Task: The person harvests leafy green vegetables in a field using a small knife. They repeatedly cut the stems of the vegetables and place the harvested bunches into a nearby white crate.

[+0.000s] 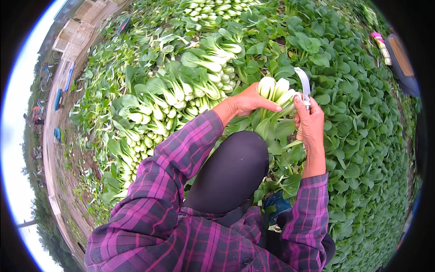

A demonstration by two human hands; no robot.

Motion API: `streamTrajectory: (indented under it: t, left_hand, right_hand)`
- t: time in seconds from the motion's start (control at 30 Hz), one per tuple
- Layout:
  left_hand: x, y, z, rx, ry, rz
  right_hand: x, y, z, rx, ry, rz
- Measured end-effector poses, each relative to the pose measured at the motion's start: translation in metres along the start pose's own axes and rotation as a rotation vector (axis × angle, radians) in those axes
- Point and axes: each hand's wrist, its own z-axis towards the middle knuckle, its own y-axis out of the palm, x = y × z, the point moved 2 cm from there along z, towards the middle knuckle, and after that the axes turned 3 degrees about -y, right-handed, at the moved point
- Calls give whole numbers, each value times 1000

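Observation:
My left hand (249,101) is closed around a few heads of bok choy (279,87), their pale bases up and their green leaves hanging below. In my right hand (311,119) is a small curved knife (304,81), its blade standing above the fist and its handle mostly hidden by the fingers. The right thumb is up against an outer stalk of the bok choy; whether it pinches the stalk is hard to tell. Left of my hands, cut bok choy (176,93) lies piled in a long row, bases facing right.
Dense growing bok choy (367,153) fills the right side. My bent knee (234,166) is below my hands. Another pile of cut bok choy (217,8) lies at the far end. Woven crates (73,35) stand by a pale path (49,163) at left. A person (402,64) is at the right edge.

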Motion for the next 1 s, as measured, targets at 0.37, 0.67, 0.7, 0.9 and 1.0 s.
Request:
streamTrajectory:
  t: [0.37, 0.67, 0.7, 0.9, 1.0]
  left_hand:
    - [117, -141, 4, 353, 483, 1373]
    - [118, -208, 80, 154, 365, 2052]
    - [113, -217, 90, 133, 354, 2083]
    - [63, -263, 113, 203, -109, 2173]
    - [54, -266, 123, 266, -360, 2276]
  right_hand:
    - [75, -62, -31, 138, 64, -109]
    - [169, -77, -95, 257, 334, -26]
    - [173, -77, -98, 261, 350, -33]
    - [176, -87, -94, 249, 453, -76]
    - [183, -97, -87, 300, 466, -125]
